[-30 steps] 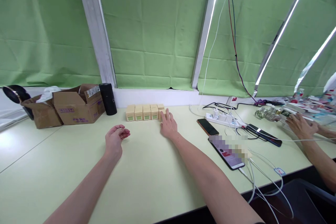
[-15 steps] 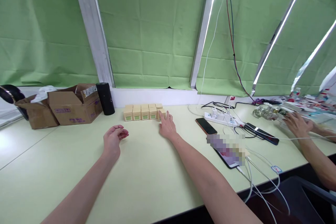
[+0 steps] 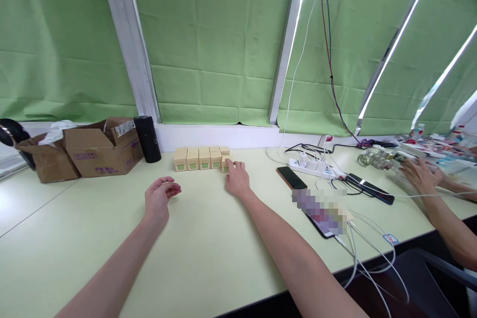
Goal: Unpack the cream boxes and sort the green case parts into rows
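The small boxes (image 3: 193, 156) stand side by side in a row at the far middle of the counter (image 3: 208, 248), before the white ledge (image 3: 208, 135). They look light brown, plain and block-shaped, and a greenish square (image 3: 204, 165) is low on each visible near face. At the right end, the fingers of the right hand (image 3: 237, 178) touch one such box (image 3: 224, 164) and partly cover it, so I cannot tell if they clamp it. The left hand (image 3: 158, 198) is well apart, nearer and to the left, with fingers loosely curled
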`<state>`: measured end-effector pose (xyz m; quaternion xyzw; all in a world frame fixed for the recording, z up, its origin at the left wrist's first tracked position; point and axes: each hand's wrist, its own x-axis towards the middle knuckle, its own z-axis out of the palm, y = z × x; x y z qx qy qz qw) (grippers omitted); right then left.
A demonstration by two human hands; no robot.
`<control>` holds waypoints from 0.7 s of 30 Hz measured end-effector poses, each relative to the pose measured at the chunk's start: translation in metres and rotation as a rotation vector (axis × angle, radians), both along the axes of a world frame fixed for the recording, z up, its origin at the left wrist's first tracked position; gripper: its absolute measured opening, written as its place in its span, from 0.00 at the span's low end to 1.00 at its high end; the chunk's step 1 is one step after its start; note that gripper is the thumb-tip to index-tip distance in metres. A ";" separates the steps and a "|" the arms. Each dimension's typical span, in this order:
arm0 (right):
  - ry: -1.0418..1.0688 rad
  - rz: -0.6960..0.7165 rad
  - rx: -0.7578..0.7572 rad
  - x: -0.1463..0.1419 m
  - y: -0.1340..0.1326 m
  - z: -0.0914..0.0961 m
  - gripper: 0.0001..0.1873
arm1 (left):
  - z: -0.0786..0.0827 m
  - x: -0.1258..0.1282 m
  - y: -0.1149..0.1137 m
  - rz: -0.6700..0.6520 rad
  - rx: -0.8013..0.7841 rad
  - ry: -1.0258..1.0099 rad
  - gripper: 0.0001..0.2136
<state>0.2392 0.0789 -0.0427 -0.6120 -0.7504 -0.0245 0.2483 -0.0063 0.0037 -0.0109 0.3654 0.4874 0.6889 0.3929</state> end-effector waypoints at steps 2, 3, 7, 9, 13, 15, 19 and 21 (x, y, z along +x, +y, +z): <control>0.001 -0.007 0.008 0.000 -0.001 0.001 0.37 | 0.000 0.000 0.000 0.001 -0.003 -0.007 0.12; 0.001 -0.008 0.012 0.000 -0.001 0.001 0.37 | 0.001 0.001 -0.001 0.002 -0.005 -0.012 0.12; -0.003 -0.009 0.023 0.000 -0.002 0.003 0.34 | 0.001 0.001 -0.001 0.004 -0.012 -0.029 0.11; -0.005 -0.007 0.028 0.000 -0.003 0.003 0.34 | 0.001 0.000 -0.001 0.005 -0.005 -0.024 0.11; -0.006 0.005 0.041 0.000 -0.004 0.004 0.34 | 0.000 -0.001 0.000 -0.002 -0.005 -0.009 0.11; -0.005 0.010 0.043 0.000 -0.005 0.004 0.35 | 0.000 -0.001 0.000 -0.001 -0.007 -0.007 0.11; 0.013 0.009 0.039 0.000 -0.005 0.003 0.36 | 0.000 0.000 -0.001 0.002 -0.006 -0.002 0.11; 0.033 0.002 0.038 0.000 -0.004 0.002 0.38 | 0.001 0.000 -0.001 -0.002 -0.006 -0.003 0.11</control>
